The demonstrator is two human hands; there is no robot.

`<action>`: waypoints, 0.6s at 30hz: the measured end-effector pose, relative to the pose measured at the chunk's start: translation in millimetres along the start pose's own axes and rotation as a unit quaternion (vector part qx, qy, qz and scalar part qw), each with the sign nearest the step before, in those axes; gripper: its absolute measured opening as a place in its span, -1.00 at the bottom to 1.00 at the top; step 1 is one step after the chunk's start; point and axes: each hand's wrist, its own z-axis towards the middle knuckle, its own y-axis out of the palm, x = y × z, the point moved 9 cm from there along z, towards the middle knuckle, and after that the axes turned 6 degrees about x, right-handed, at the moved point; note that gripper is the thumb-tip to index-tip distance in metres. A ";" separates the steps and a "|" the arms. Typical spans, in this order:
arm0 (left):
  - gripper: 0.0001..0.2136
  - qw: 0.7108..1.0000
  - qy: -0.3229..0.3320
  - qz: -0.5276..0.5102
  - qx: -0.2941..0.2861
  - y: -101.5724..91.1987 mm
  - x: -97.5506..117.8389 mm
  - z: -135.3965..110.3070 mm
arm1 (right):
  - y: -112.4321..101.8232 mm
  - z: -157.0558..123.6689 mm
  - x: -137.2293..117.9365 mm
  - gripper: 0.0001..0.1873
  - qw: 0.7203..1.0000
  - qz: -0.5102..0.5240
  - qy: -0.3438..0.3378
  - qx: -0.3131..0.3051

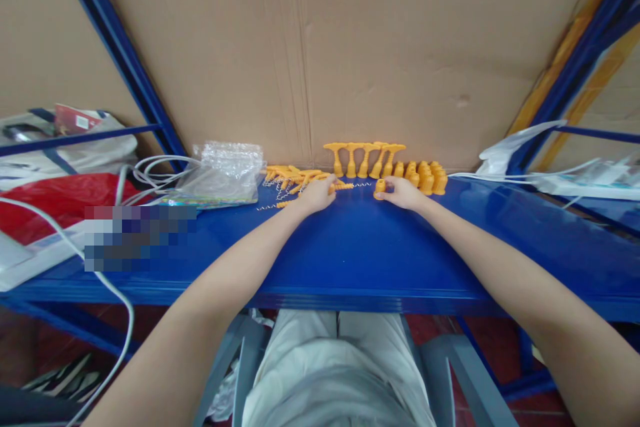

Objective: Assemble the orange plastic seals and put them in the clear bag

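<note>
- Left hand (316,195) touches the left end of a ribbed orange rod (342,185); whether it grips is too small to tell.
- Right hand (404,193) pinches an orange cap (380,188) on the blue table (360,247).
- The rod lies crosswise, its tip towards the cap; the hands are apart.
- T-shaped pegs (365,157) stand just behind.

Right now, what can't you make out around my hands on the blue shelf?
Head view only.
1. Left hand: its fingers cover the end of the orange ribbed piece, so the grip is hidden.
2. Right hand on the small orange cap: too small to tell pinch from touch.
3. Wire springs by the left hand: too small to count.
4. Pixelated patch on the blue shelf: blurred out.
</note>
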 end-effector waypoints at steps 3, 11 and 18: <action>-0.66 1.000 -0.013 0.013 0.007 -2.3 -3.5 -0.2 | -5.4 1.5 -8.3 -0.82 0.996 -0.082 -0.029 0.014; -0.65 0.999 -0.014 0.029 0.007 -4.0 -2.0 -1.6 | -10.7 -2.0 -25.6 -0.73 0.980 -0.183 -0.082 0.000; -0.65 0.999 0.007 0.038 0.020 -5.4 0.7 -2.3 | -9.6 -2.7 -21.1 -0.71 0.980 -0.185 -0.075 0.001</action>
